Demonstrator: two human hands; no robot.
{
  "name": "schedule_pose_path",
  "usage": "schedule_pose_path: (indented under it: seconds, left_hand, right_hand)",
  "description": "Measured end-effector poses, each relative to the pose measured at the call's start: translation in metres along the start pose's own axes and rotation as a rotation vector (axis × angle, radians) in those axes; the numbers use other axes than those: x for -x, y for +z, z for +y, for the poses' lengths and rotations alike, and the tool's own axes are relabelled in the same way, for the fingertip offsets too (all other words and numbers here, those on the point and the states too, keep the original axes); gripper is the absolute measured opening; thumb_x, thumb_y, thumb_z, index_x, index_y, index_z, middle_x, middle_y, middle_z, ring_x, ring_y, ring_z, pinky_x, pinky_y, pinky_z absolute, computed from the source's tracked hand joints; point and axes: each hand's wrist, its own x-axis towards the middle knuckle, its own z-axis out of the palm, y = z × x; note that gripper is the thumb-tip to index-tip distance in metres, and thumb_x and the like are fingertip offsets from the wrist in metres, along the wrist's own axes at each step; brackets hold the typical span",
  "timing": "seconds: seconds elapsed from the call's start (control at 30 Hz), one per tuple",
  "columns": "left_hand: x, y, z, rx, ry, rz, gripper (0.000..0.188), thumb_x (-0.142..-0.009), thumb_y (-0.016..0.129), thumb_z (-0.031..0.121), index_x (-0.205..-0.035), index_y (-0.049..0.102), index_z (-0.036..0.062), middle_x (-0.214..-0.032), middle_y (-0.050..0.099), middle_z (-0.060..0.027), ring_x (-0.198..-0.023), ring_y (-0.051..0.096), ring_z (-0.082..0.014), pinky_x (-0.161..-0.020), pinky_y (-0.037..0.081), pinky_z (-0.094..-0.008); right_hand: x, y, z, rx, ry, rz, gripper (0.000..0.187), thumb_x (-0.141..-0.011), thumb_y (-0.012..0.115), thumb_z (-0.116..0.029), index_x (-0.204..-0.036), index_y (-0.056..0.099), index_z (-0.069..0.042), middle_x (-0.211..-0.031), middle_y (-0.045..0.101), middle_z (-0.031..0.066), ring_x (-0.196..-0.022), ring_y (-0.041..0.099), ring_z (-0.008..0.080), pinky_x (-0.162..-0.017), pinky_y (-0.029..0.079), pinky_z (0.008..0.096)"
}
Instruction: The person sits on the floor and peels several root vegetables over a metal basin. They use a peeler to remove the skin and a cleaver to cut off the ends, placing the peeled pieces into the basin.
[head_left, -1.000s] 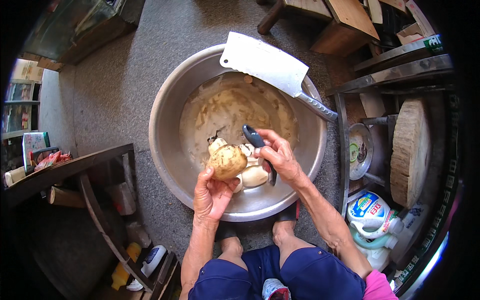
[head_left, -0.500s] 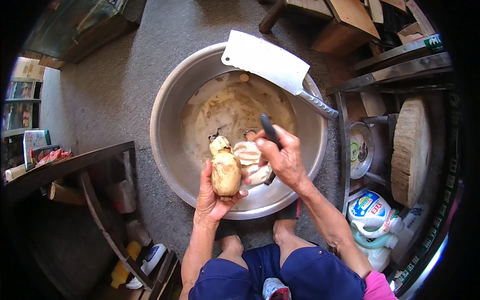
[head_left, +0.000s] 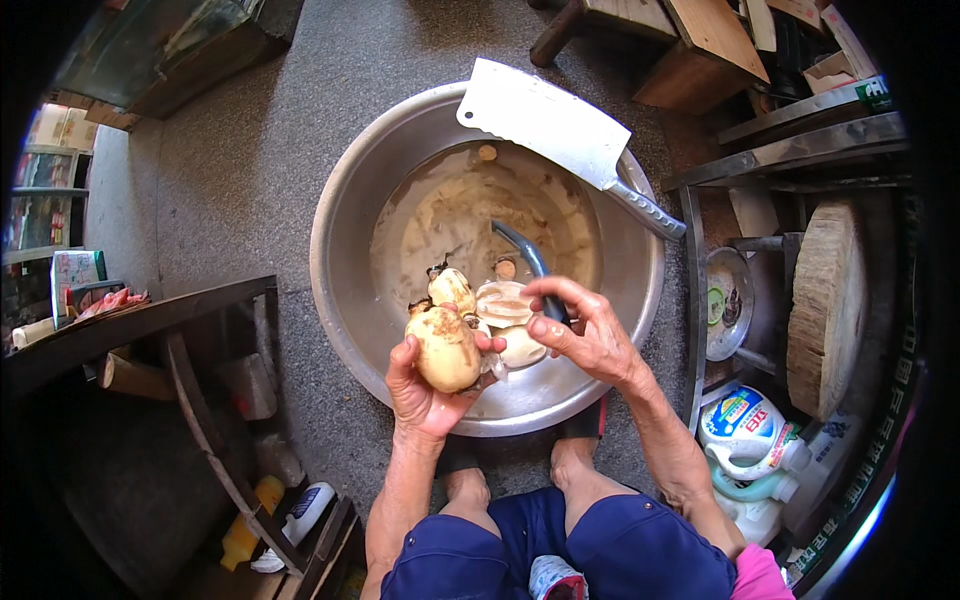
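Note:
My left hand is closed around a lotus root with brown-stained skin and a smaller knob with dark ends at its far side. My right hand has its thumb and fingers apart, just right of a dark curved tool; part of the tool is hidden behind the fingers, so its kind cannot be made out. Between my hands, pale peeled lotus root pieces lie in the near part of a wide metal basin. Murky shallow water covers the basin's bottom, with small round brown bits in it.
A large cleaver rests across the basin's far right rim, handle pointing right. To the right, a metal rack holds a bowl, a thick wooden chopping block and detergent jugs. A wooden shelf stands at left.
My right hand has loosened its grip on the dark tool, and its fingers have spread. My left hand has turned and tilted the lotus root. The view has shifted slightly.

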Motion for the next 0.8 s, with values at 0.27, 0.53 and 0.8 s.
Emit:
schedule_pose_path:
  seconds: [0.27,0.53,0.8]
  left_hand:
    - [-0.005,-0.002,0.0,-0.032,0.018,0.186,0.058,-0.084,0.063,0.049,-0.123,0.055,0.0074,-0.097,0.066,-0.0227,-0.097,0.063,-0.0401,-0.066,0.049,-0.044]
    - [-0.009,0.007,0.003,0.112,-0.228,0.354,0.061,-0.091,0.053,0.058,-0.115,0.06,0.0021,-0.098,0.065,-0.0174,-0.081,0.063,-0.03,-0.055,0.048,-0.0336]
    - [-0.004,0.009,-0.002,0.074,-0.146,0.487,0.057,-0.092,0.053,0.059,-0.114,0.059,0.0069,-0.092,0.068,-0.0171,-0.077,0.068,-0.0312,-0.06,0.059,-0.0427]
  right_hand:
    - [-0.002,0.01,0.039,0.046,-0.139,0.115,0.037,-0.095,0.063,-0.016,-0.129,0.059,-0.002,-0.085,0.066,0.0073,-0.075,0.061,0.0144,-0.07,0.05,0.028]
    - [0.003,-0.003,0.023,-0.175,0.015,-0.04,0.027,-0.095,0.058,-0.023,-0.106,0.056,0.002,-0.075,0.059,0.0075,-0.063,0.057,0.0124,-0.059,0.047,0.0275]
    - [0.034,0.046,0.009,0.437,-0.395,-0.03,0.037,-0.087,0.07,-0.04,-0.086,0.059,-0.005,-0.069,0.063,0.0121,-0.064,0.066,0.0304,-0.053,0.049,0.0392]
